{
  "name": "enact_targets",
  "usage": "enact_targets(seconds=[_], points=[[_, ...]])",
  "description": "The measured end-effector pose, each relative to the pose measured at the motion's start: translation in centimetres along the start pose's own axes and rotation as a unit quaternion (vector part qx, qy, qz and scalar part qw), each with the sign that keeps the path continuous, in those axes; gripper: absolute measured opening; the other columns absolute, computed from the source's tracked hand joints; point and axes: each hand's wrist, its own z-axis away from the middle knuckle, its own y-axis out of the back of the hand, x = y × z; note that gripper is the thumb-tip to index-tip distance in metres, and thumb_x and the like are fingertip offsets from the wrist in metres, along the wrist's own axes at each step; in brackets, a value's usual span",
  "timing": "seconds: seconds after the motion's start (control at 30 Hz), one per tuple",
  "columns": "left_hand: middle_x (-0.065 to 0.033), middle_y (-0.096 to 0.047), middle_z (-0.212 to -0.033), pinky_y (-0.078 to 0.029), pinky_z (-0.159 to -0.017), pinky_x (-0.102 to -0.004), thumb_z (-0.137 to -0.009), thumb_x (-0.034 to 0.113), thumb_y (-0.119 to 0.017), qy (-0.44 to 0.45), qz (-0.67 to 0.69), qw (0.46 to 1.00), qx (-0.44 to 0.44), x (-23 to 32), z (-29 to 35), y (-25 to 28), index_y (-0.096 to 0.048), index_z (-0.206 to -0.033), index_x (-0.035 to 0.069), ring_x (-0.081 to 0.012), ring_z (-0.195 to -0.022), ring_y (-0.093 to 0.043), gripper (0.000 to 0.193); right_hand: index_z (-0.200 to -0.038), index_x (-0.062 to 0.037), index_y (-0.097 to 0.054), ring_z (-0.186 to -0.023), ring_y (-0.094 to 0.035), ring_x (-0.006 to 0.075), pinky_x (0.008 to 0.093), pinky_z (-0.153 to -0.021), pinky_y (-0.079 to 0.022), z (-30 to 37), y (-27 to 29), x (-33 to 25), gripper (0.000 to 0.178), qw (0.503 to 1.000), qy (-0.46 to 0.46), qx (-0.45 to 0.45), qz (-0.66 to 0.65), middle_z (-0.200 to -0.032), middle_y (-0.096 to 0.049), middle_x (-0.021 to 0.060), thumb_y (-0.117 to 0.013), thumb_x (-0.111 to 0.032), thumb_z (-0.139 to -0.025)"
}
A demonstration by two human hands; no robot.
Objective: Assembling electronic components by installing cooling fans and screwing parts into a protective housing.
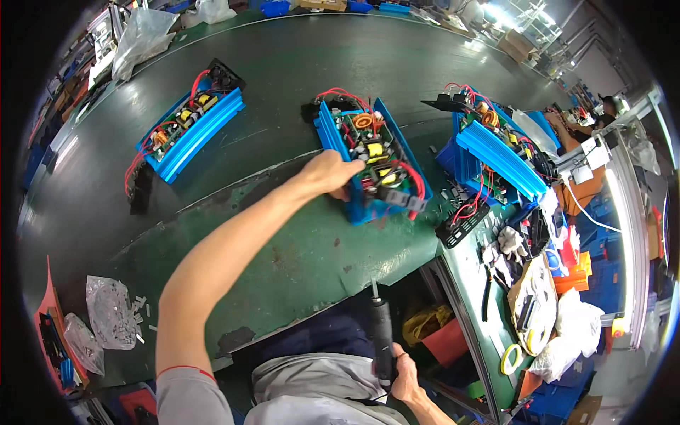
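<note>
My left hand [330, 174] reaches out and grips the left wall of a blue metal housing [409, 157], thumb over the edge. Inside it lies a green circuit board with yellow transformers, an orange-copper coil [363, 121] and red wires. A dark end piece hangs at its far left. Close to my body, my right hand [405, 374] is wrapped around a black electric screwdriver [382, 333], its metal tip pointing up and away from me. The screwdriver is above the gap in front of the bench, apart from the housing.
Another blue housing with a board [195, 134] lies at the far left, and more blue housings [499, 157] are stacked at right. Clear bags [111, 312] with small pale parts lie near left. On the right bench are a tape roll [511, 359], black-handled pliers [486, 294] and white bags.
</note>
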Motion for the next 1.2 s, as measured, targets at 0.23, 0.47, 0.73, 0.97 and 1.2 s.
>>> enact_targets(seconds=[0.23,0.47,0.73,0.97,1.2], points=[[-0.0157,-0.07,-0.072,-0.056,-0.061,-0.0329,-0.088,0.029,-0.062,0.005,-0.116,0.984,-0.133,-1.0,8.6,9.0,-0.067,-0.075,-0.009,-0.0222,-0.063,-0.07,0.041,-0.109,-0.0041,-0.055,-0.069,-0.059,0.0154,0.0286,-0.062,-0.047,-3.7,2.5,-2.5,0.073,0.986,0.059,0.09,-0.126,-0.079,-0.062,0.0071,-0.039,-0.074,-0.095],[-0.0107,-0.069,-0.07,-0.055,-0.062,-0.0328,-0.085,0.034,-0.067,0.049,-0.295,0.936,-0.189,-2.7,13.8,17.1,-0.067,-0.072,-0.005,-0.0181,-0.067,-0.07,0.04,-0.14,-0.0019,-0.047,-0.075,-0.055,0.0096,0.0242,-0.068,-0.043,-8.7,2.0,-10.3,0.055,0.994,0.031,0.1,0.039,-0.085,-0.06,0.0013,-0.067,-0.026,-0.095],[-0.016,-0.071,-0.092,-0.053,-0.074,-0.0431,-0.082,0.028,-0.067,-0.097,-0.415,0.905,-0.017,-2.5,19.2,20.1,-0.074,-0.095,0.004,-0.0297,-0.086,-0.069,0.028,-0.14,-0.0034,-0.048,-0.109,-0.059,0.0351,0.0454,-0.098,-0.045,-17.2,-0.4,-15.0,0.056,0.795,0.286,0.215,0.49,-0.116,-0.059,0.0191,-0.07,-0.021,-0.092],[-0.0176,-0.063,-0.069,-0.05,-0.063,-0.0424,-0.093,0.053,-0.066,0.126,-0.376,0.814,0.424,-5.1,30.2,12.8,-0.063,-0.082,0.001,-0.0355,-0.066,-0.064,0.053,-0.113,-0.0117,-0.069,-0.103,-0.058,0.0286,0.0415,-0.086,-0.045,-19.4,-8.3,-18.2,0.046,0.716,0.512,-0.042,0.473,-0.111,-0.063,0.0067,-0.085,-0.014,-0.07],[-0.0154,-0.071,-0.109,-0.054,-0.083,-0.0407,-0.079,0.011,-0.075,-0.128,-0.329,0.788,0.504,-6.0,32.2,5.5,-0.068,-0.115,0.004,-0.0325,-0.095,-0.069,0.037,-0.096,-0.0107,-0.07,-0.092,-0.06,0.0259,0.0398,-0.081,-0.044,-20.6,-10.2,-18.5,0.032,0.697,0.524,-0.092,0.481,-0.093,-0.065,0.0048,-0.085,-0.011,-0.069]])
